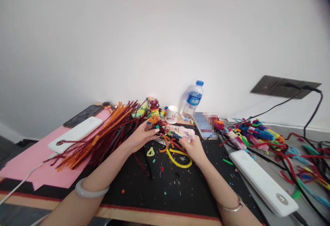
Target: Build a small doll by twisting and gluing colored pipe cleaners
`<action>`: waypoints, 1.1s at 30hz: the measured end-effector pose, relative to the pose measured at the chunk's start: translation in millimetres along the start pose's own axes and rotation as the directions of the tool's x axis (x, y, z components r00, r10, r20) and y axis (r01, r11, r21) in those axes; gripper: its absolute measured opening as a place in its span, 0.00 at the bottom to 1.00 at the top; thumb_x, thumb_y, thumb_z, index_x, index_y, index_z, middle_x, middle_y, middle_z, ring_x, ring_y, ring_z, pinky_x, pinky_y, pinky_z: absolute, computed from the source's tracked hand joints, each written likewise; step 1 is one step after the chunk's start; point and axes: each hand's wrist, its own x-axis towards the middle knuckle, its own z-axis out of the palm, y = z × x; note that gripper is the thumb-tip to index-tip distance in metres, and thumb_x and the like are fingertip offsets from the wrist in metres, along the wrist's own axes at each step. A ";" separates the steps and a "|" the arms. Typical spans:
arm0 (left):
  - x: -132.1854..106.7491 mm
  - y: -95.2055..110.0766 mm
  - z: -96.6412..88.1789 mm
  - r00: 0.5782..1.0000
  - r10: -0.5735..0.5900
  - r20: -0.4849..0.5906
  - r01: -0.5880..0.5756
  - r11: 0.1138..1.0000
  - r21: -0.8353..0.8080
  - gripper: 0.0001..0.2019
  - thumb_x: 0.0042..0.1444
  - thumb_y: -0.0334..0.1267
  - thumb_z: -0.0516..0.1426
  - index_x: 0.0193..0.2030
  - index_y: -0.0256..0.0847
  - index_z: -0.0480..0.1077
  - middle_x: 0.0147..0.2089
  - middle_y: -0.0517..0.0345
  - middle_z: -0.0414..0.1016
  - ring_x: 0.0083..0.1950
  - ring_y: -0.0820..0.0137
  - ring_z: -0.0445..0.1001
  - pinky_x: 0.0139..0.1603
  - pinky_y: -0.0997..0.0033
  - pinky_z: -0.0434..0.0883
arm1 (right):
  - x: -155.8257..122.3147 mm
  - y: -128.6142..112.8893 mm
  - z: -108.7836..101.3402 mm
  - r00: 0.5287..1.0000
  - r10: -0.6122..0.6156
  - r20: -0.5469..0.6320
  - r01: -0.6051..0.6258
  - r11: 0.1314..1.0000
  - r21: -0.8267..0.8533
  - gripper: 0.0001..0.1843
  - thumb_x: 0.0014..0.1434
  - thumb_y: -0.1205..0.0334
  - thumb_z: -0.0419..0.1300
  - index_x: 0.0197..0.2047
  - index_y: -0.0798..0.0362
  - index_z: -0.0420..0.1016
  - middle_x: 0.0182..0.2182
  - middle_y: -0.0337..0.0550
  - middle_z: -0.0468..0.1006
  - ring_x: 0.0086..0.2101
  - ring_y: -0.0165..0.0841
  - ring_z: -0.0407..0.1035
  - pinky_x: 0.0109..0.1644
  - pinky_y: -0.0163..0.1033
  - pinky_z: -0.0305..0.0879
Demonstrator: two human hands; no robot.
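Both my hands are over the black mat, at either end of a small multicoloured pipe-cleaner figure [171, 129]. My left hand [144, 136] is closed around its orange and dark left end. My right hand [194, 147] grips its right side, by a pale pink piece [187, 133]; the exact hold of the fingers is partly hidden. Just below, a yellow pipe-cleaner loop [180, 165] lies next to my right hand. Orange pipe cleaners [165, 147] curl beneath the figure. A small yellow-green piece [150, 151] rests near my left wrist.
Orange and dark red pipe cleaners [103, 133] spread over pink paper [48, 164] at left, with a white power bank [77, 131] and dark phone [82, 115]. Behind stand a paper cup [171, 115] and water bottle [192, 105]. Right: another phone [205, 126], colourful pipe cleaners [260, 135], white device [263, 183].
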 end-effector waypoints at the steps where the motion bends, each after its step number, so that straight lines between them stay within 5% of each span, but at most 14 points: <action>1: 0.2 -0.2 -0.2 1.000 0.002 0.003 -0.002 1.000 0.001 0.18 0.49 0.29 0.60 0.47 0.47 0.67 0.48 0.59 0.69 0.45 0.72 0.72 0.47 0.67 0.74 | 0.1 0.3 -0.1 1.000 -0.002 -0.003 0.002 1.000 -0.006 0.16 0.48 0.63 0.56 0.39 0.60 0.76 0.22 0.39 0.74 0.21 0.28 0.60 0.24 0.31 0.58; 9: -0.4 0.7 -0.4 1.000 -0.001 -0.008 0.001 1.000 -0.005 0.19 0.48 0.29 0.61 0.47 0.47 0.68 0.47 0.59 0.69 0.45 0.73 0.72 0.46 0.68 0.74 | 0.9 4.0 -0.2 0.999 -0.022 -0.026 0.021 0.998 -0.059 0.12 0.49 0.63 0.56 0.33 0.60 0.77 0.19 0.39 0.73 0.21 0.29 0.61 0.24 0.32 0.59; 33: -1.4 -0.5 -0.7 0.999 -0.014 -0.041 0.016 0.999 0.040 0.17 0.50 0.35 0.60 0.48 0.45 0.66 0.45 0.55 0.69 0.42 0.71 0.72 0.45 0.64 0.73 | 1.3 8.9 -1.6 0.991 -0.039 -0.125 0.029 0.996 -0.080 0.14 0.49 0.60 0.57 0.36 0.60 0.76 0.25 0.42 0.76 0.24 0.31 0.65 0.31 0.35 0.63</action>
